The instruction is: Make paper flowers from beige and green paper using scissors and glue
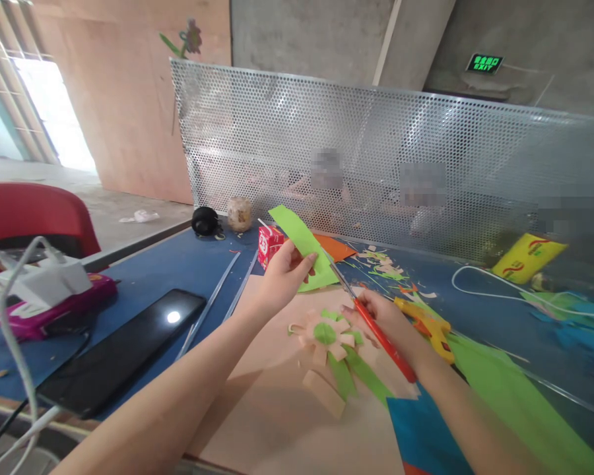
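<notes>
My left hand (pixel 288 274) pinches a bright green paper strip (pixel 297 229) that curves upward. My right hand (pixel 376 313) is closed around red-handled scissors (pixel 376 330), seen edge-on. Their metal blades reach up to the edge of the green piece. Below my hands, a paper flower (pixel 324 333) with pale peach petals, a green centre and green leaves lies on a large peach sheet (pixel 277 389). A loose peach strip (pixel 324 392) rests close to the flower. Behind the left hand stands a small red drink carton (pixel 268 245) with a straw.
A yellow glue gun (pixel 426 323) and green sheets (pixel 515 389) lie at the right. Paper scraps (pixel 383 264) and an orange sheet (pixel 334 248) are farther back. On the left are a phone (pixel 129 349) and plugged-in chargers (pixel 44 280). A perforated metal screen (pixel 351 145) borders the table.
</notes>
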A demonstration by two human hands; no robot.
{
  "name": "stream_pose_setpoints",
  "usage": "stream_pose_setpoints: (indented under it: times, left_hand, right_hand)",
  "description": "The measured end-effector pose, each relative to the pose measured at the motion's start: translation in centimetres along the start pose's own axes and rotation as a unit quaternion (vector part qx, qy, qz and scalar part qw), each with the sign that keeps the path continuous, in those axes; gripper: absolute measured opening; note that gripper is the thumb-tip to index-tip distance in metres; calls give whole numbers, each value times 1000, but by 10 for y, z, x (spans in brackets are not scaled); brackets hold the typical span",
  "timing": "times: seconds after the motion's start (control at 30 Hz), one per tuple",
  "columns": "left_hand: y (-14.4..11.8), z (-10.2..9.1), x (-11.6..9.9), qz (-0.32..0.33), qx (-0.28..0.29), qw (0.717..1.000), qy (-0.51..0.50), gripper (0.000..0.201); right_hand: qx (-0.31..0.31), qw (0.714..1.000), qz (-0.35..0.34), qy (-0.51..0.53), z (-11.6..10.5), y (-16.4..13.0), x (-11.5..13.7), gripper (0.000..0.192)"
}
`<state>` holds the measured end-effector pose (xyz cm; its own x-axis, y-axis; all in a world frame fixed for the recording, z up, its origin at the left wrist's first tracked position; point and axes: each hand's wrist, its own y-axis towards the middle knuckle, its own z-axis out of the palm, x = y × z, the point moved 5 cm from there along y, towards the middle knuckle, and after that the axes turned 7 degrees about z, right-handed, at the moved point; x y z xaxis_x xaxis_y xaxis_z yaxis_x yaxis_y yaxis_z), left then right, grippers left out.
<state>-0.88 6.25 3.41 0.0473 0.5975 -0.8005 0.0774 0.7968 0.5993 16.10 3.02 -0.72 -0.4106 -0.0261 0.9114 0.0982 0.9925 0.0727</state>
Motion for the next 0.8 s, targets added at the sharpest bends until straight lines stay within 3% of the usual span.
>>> stream_pose_setpoints:
  times: [0.2,0.8]
  left_hand:
    - [1,-8,1,15,-78,997,-4,27]
    - [0,-2,-5,32,15,998,52,9]
  right_hand:
    - [41,999,20,-4,4,1,-4,25]
    - [57,997,25,-44,2,-5,6,30]
